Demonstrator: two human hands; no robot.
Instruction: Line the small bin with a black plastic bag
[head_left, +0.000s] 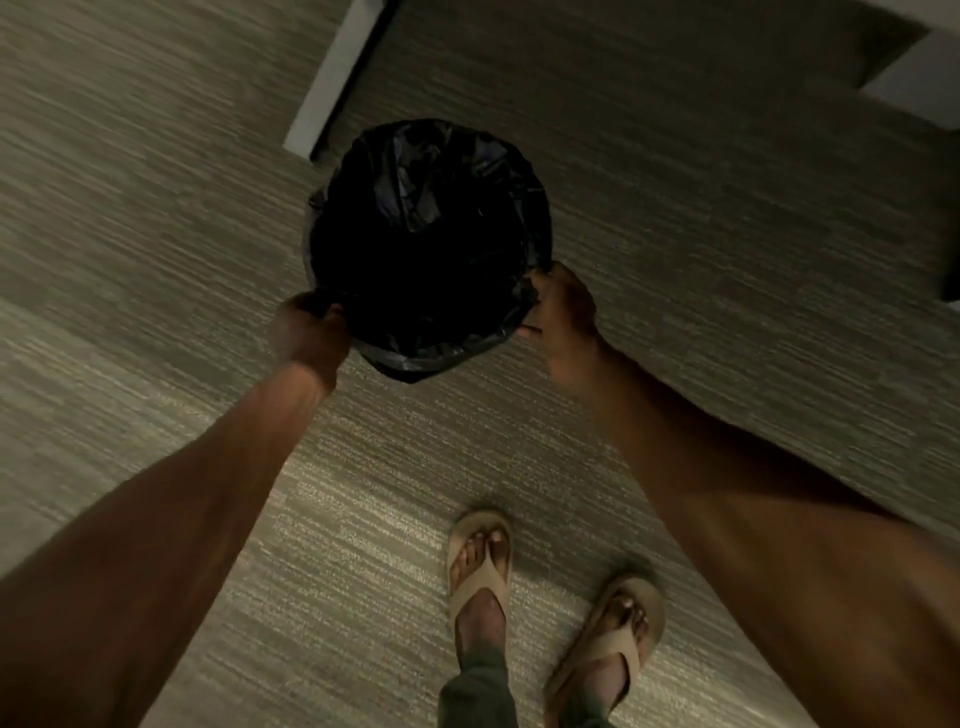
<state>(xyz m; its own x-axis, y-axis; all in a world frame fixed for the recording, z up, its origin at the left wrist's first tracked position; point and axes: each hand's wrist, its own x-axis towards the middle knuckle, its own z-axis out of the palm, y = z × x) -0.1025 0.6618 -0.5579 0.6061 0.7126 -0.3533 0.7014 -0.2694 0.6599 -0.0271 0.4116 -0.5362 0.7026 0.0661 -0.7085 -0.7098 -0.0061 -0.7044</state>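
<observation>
A small round bin stands on the carpet ahead of me, its body hidden under the black plastic bag (431, 171) that fills its mouth and folds over its rim. My left hand (306, 330) grips the bag's edge at the near-left of the rim. My right hand (563, 312) grips the bag's edge at the near-right. A fold of the bag hangs down the near side between my hands. The inside of the bin is too dark to make out.
Striped grey-green carpet (156, 234) covers the floor. A white furniture leg or panel (332, 83) stands just behind the bin, and another pale edge (914, 88) shows at the top right. My feet in tan sandals (478, 566) are close below the bin.
</observation>
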